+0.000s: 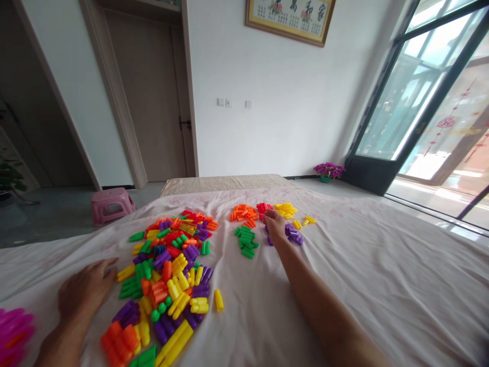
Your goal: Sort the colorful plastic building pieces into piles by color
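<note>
My left hand [86, 289] rests on the sheet left of a big mixed pile of plastic building blocks [168, 272], in purple, yellow, green, orange and red. Its fingers are loosely stretched and apart, and it holds nothing. My right hand [274, 224] is stretched out to a small heap of red blocks [263, 207], fingers drawn together at its near edge. Whatever lies between those fingertips is too small to make out. Around that hand are heaps of orange blocks [243, 213], green blocks [246, 240], yellow blocks [284, 209] and purple blocks [294, 234].
A pale sheet [367, 285] with wrinkles covers the surface. One yellow block [218, 300] lies apart, right of the mixed pile. A bright pink object [15, 334] is at the lower left edge. On the floor stand a pink stool [111, 205] and a flower pot [325, 178].
</note>
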